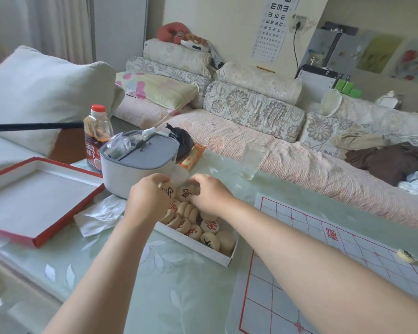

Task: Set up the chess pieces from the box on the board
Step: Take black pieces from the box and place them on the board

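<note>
Wooden chess pieces (204,229) fill the white box (193,246) mid-table. Both hands reach into its far end: the left hand (147,196) pinches one piece, the right hand (210,191) curls round another. The board (270,307) lies near right, a lone piece (407,255) on it

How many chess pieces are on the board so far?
1: a round pale wooden chess piece at the right of the red-lined paper board; board parts outside the frame may hide more.
</note>
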A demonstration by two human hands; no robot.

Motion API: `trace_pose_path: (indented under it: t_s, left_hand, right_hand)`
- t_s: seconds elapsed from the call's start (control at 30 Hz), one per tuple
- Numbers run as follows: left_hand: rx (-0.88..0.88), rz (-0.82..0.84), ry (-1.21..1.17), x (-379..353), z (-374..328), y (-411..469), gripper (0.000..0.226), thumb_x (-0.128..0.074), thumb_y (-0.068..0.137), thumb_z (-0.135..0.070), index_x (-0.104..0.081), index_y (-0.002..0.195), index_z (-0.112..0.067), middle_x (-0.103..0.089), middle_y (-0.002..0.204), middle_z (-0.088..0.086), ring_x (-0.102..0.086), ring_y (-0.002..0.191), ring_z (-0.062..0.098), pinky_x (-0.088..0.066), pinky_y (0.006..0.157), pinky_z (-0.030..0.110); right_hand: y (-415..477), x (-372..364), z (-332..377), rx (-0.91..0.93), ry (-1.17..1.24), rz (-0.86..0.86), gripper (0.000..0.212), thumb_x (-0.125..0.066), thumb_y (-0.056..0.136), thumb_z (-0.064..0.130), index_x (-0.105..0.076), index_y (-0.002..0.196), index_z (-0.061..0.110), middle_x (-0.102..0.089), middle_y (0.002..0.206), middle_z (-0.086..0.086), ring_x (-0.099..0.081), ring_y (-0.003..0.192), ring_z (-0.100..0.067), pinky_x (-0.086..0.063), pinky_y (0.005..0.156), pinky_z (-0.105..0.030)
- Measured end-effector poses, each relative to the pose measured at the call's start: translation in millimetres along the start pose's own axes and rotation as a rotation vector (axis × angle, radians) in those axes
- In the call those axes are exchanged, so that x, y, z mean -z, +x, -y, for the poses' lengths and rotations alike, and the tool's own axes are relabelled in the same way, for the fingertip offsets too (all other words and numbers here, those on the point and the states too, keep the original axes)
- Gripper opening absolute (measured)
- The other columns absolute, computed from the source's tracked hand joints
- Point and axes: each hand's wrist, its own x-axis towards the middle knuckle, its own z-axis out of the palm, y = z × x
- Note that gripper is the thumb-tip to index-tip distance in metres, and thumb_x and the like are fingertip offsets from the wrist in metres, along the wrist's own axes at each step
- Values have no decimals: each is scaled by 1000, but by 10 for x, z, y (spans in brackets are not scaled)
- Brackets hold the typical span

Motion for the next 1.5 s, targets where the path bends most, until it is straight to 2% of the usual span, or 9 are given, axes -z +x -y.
trace_pose_path:
  t_s: [0.37, 0.5, 0.63, 0.77, 0.83, 0.93, 1.1, 1.33, 1.5]
  left_hand:
    - [-17, 22, 11, -73, -36, -1, 53, -47, 82, 2, -56, 129, -23, -61, 124, 4, -58, 107, 25, -50, 80, 30]
    - [-23, 33, 34, -89, -62, -25, 54, -47, 82, 1, -53, 130, -23, -59, 125, 7, -57, 106, 27, -52, 79, 34]
    - [-46, 58, 44, -163, -143, -77, 55, -45, 84, 0, -48, 131, -29, -60, 115, 8, -59, 89, 27, -43, 55, 28]
    - [-144, 113, 65, -348, -320, -247, 48, -46, 85, -1, -50, 122, -32, -57, 116, 6, -58, 91, 27, -44, 64, 29]
    - [-210, 176, 90, -490, -479, -387, 43, -46, 85, -2, -53, 113, -34, -58, 111, 5, -57, 87, 26, -44, 63, 30]
    - [-340, 325, 122, -751, -802, -700, 37, -48, 87, -7, -57, 113, -31, -63, 107, 2, -57, 87, 22, -45, 66, 28]
    - [-487, 595, 96, -1312, -1196, -1324, 37, -49, 90, -5, -61, 115, -31, -55, 107, -2, -55, 83, 16, -43, 55, 20]
    - [-527, 873, 100, -1901, -1522, -1964, 46, -43, 90, 0, -57, 118, -33, -58, 111, -5, -57, 70, 13, -41, 46, 20]
    - [-546, 936, 139, -2175, -1633, -2223, 35, -45, 95, -10, -55, 117, -35, -60, 109, -10, -61, 78, 13, -43, 51, 21]
  right_hand:
    - [163, -82, 95, 31, -205, 95, 60, -48, 89, -3, -54, 139, 30, -52, 137, -4, -52, 125, -28, -48, 98, -39]
    - [105, -52, 26, -11, 92, -11, 32, -57, 92, 9, -67, 121, 19, -56, 122, -6, -59, 110, -26, -50, 95, -38]
    - [-135, 65, -126, -55, 292, -145, 15, -65, 92, 20, -65, 107, 21, -64, 106, 2, -57, 92, -13, -41, 78, -25]
    - [-558, 223, -509, -212, 446, -221, 13, -68, 90, 20, -62, 101, 26, -64, 95, 3, -62, 89, -17, -53, 79, -33]
    - [-871, 342, -747, -280, 503, -247, 13, -67, 92, 18, -61, 102, 24, -67, 99, -10, -65, 79, -22, -56, 67, -30]
    - [-1450, 556, -1120, -392, 501, -236, 16, -64, 95, 15, -59, 111, 15, -66, 100, -11, -61, 62, -15, -43, 48, -14]
    - [-2433, 810, -1660, -613, 487, -219, 24, -67, 94, 23, -59, 117, 18, -67, 107, -5, -62, 62, -15, -50, 66, -25]
    - [-3367, 948, -2074, -728, 382, -202, 17, -67, 93, 33, -66, 107, 22, -66, 98, 4, -54, 62, -7, -40, 56, -22]
    - [-3652, 907, -2264, -759, 340, -202, 16, -60, 97, 31, -65, 110, 22, -65, 85, 13, -54, 66, -5, -43, 62, -24]
